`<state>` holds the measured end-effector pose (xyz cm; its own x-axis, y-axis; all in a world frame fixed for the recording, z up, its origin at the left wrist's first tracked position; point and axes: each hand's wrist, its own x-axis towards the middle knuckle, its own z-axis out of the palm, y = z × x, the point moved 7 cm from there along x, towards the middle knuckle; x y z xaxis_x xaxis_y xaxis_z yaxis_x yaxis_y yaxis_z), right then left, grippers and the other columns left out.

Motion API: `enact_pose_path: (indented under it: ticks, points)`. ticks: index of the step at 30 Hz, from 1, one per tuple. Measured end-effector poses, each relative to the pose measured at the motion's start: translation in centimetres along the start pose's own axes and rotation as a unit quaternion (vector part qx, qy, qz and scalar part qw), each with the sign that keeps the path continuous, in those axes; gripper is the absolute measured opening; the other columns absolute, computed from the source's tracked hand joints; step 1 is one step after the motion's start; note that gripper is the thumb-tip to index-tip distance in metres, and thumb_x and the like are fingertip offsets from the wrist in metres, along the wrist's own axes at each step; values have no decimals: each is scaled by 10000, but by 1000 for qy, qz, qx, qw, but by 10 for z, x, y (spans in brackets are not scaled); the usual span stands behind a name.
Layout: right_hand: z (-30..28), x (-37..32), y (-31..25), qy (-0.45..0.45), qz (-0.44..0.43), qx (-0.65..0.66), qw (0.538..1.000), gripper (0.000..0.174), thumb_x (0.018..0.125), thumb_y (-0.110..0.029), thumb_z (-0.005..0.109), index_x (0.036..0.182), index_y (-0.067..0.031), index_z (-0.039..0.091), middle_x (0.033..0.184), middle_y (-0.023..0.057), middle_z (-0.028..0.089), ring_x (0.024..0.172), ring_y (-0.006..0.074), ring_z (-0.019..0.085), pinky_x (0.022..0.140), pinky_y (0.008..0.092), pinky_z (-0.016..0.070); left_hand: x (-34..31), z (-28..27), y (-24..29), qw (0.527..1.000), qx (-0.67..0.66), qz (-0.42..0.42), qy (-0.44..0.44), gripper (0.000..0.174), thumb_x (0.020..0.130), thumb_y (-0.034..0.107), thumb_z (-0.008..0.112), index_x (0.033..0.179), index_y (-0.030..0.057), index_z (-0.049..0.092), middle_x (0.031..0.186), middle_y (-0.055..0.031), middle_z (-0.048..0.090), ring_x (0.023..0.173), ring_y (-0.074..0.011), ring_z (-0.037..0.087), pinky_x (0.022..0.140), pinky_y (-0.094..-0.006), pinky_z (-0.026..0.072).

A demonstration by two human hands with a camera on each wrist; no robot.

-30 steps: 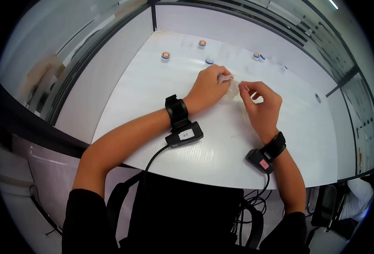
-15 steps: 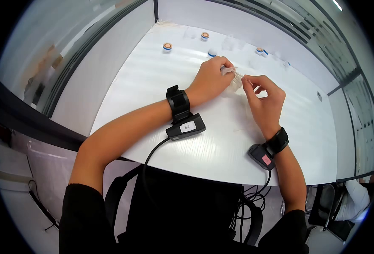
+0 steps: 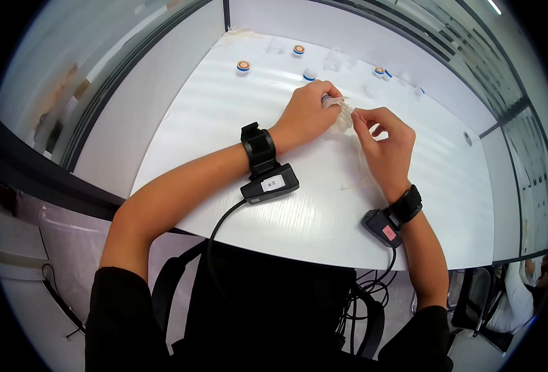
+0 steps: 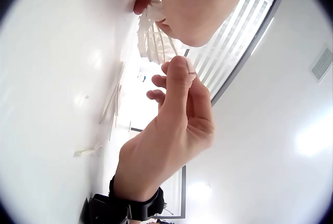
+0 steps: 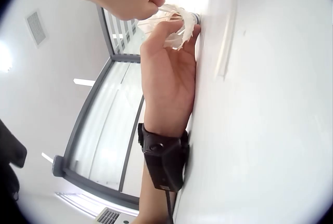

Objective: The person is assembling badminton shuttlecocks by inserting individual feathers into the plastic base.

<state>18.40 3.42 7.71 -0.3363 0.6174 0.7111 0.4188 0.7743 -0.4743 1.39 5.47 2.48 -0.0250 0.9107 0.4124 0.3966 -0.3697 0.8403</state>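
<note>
In the head view a whitish, frilly bundle of thin strips [image 3: 341,118] is between both hands, low over the white table. My left hand [image 3: 308,115] curls its fingers and thumb round it. The right hand [image 3: 388,142] pinches a thin strand at its right side between thumb and forefinger. The left wrist view shows several strips [image 4: 156,42] running from the bundle toward the right hand's fingertips. In the right wrist view the bundle [image 5: 179,26] is ragged and ring-like in the left hand [image 5: 169,73]. What its lower end holds is hidden.
Orange-topped containers with blue bands [image 3: 243,67] [image 3: 298,51] [image 3: 379,72] and a white one [image 3: 310,75] stand beyond the hands. Clear plastic pieces [image 3: 334,60] lie near the back panel. Thin pale strips [image 3: 240,34] lie in the back left corner.
The head view has shifted slightly, moving the table's things upward. The right hand is a little nearer the frilly bundle than a second ago, still pinching; the left hand keeps its grip.
</note>
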Motion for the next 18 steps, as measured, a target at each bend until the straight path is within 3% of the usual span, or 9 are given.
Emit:
enact_pose_path:
  ticks: [7, 10, 17, 18]
  points:
    - [-1, 0, 0, -12, 16, -38, 999, 111, 847, -59, 780, 956, -61, 797, 832, 66, 727, 692, 167, 649, 609, 298, 510, -1, 0, 0, 999, -27, -22, -4, 258, 924, 126, 667, 1133, -24, 657, 1062, -152, 726, 1002, -239, 715, 868, -349, 565]
    - [-1, 1, 0, -16, 17, -35, 999, 109, 849, -73, 783, 955, -67, 805, 849, 69, 728, 702, 170, 654, 608, 300, 512, 1, -1, 1, 999, -46, 11, 27, 260, 854, 137, 685, 1059, -24, 678, 922, -150, 727, 762, -201, 653, 718, -341, 528]
    - [-2, 1, 9, -1, 50, -9, 999, 96, 864, -106, 792, 953, -79, 814, 894, 56, 720, 764, 161, 656, 625, 299, 504, 2, 0, 0, 999, -33, 12, 33, 271, 844, 153, 703, 1051, -20, 683, 913, -142, 728, 753, -199, 649, 708, -337, 524]
    - [-1, 0, 11, 0, 62, 6, 998, 94, 865, -109, 793, 951, -80, 814, 901, 52, 720, 774, 160, 657, 631, 297, 502, 0, 0, 1, 999, -30, -4, 14, 263, 876, 150, 693, 1074, -22, 675, 970, -146, 730, 845, -211, 671, 770, -336, 538]
